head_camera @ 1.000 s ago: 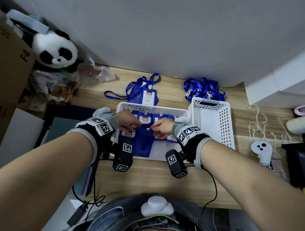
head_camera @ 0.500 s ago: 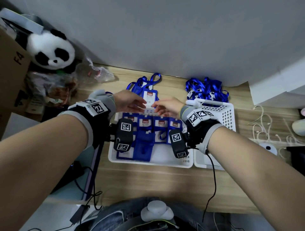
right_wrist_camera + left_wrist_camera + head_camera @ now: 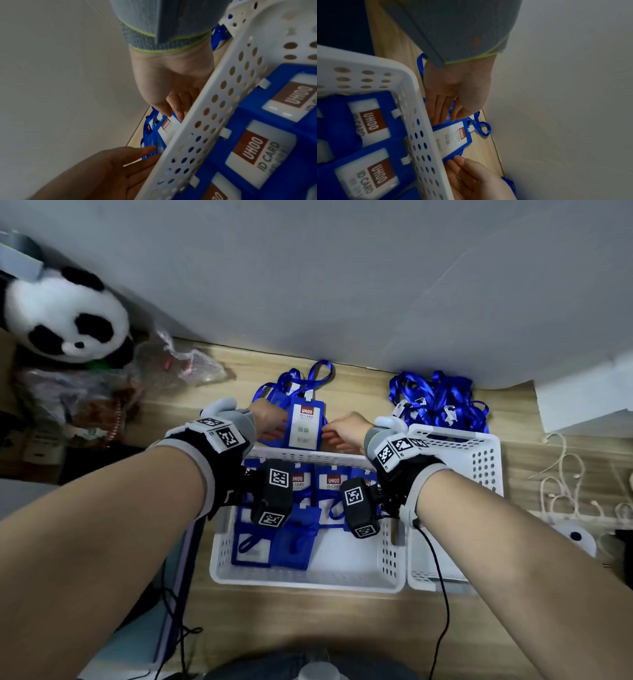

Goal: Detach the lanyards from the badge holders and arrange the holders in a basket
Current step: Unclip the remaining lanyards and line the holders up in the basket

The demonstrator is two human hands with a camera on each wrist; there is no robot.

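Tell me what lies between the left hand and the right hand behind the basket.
A blue badge holder with its lanyard attached lies between the left hand and right hand, flat on the desk; head view shows it best.

Beyond the white basket's [image 3: 412, 108] rim, a blue badge holder [image 3: 453, 136] lies on the tabletop [image 3: 397, 44]. The left hand [image 3: 457, 92] touches one edge with straight fingers; the right hand [image 3: 476, 178] touches the opposite edge.
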